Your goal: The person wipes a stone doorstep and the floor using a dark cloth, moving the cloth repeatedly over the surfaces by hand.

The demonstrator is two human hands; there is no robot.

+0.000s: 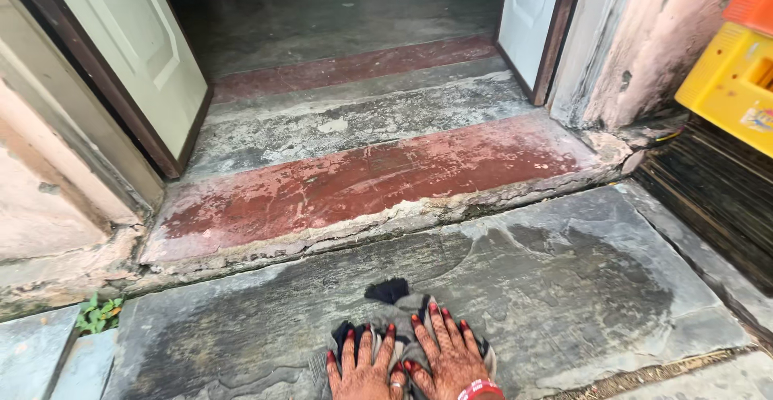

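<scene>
Hands lay side by side, the left hand (361,368) and right hand (451,352) both spread flat, fingers splayed, pressing a dark wet cloth (392,297) onto the grey stone slab (564,279) below the red-painted step (362,182), gripping nothing, palms bearing down to hold it against the damp surface.

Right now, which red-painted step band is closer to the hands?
The wide red band on the lower step, just past the grey slab where both hands press the cloth. The narrower band lies farther, at the doorway.
</scene>
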